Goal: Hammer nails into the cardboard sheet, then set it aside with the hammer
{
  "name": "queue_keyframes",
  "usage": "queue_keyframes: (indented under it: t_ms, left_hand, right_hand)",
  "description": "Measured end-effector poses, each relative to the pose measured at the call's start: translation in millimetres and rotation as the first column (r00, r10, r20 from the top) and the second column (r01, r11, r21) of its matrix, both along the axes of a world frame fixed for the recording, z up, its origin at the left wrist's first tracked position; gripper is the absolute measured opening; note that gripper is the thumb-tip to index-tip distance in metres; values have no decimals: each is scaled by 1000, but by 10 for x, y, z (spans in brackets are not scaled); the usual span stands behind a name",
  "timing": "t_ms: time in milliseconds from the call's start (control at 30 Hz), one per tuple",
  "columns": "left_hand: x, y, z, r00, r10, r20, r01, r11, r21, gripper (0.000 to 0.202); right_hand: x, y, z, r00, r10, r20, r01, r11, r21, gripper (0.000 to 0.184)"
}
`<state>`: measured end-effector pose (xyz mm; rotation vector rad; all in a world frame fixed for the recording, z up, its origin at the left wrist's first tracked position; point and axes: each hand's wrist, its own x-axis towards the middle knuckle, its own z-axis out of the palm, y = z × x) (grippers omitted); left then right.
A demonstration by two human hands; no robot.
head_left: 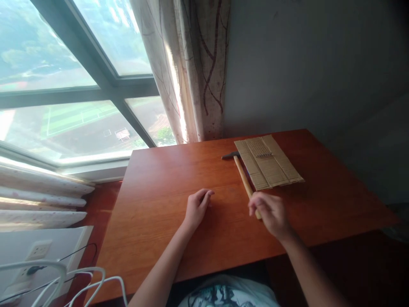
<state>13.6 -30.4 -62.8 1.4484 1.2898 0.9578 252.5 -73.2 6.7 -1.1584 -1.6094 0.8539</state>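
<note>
A hammer [242, 173] with a pale wooden handle and dark metal head lies across the table. Its head points to the far side, beside the cardboard's left edge. My right hand [269, 212] is closed around the near end of the handle. To its left, my left hand [198, 205] rests on the tabletop, fingers loosely curled and apart from the hammer; I see nothing in it. Beyond my right hand lies a flat piece of brown cardboard [277, 168], creased lengthwise. A small perforated or woven-looking patch [259, 147] sits on its far part.
The reddish-brown wooden table [159, 204] stands against a grey wall [303, 72]. A patterned curtain [204, 76] hangs at its far side, next to a large window [76, 106]. White tubing [96, 273] and a wall socket [38, 250] with a plugged-in cable are at lower left.
</note>
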Motion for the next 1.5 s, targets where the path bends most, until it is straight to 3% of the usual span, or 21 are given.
queue_keyframes:
  t_ms: [67,167,267,400,1500]
  left_hand:
    - [-52,-110,2,998,-23,-54,26,998,58,27]
    - [-58,-185,-10,986,-69,-153,102,971,215,17]
    - [-45,-197,-52,958,-117,-263,202,924,325,15]
    - [-54,-212,-127,928,-116,-354,252,896,366,17]
    - [-42,-203,-102,912,-115,-395,257,909,328,19]
  right_hand:
    - [-367,-46,-165,994,96,49,-90,991,-102,22]
    - [-725,78,-418,997,25,69,-26,1000,16,22]
    - [-928,246,-581,995,98,16,-98,994,42,28]
    - [-1063,309,-682,970,239,-39,-239,971,7,29]
    - [-1089,291,-741,980,199,-9,-199,980,-15,35]
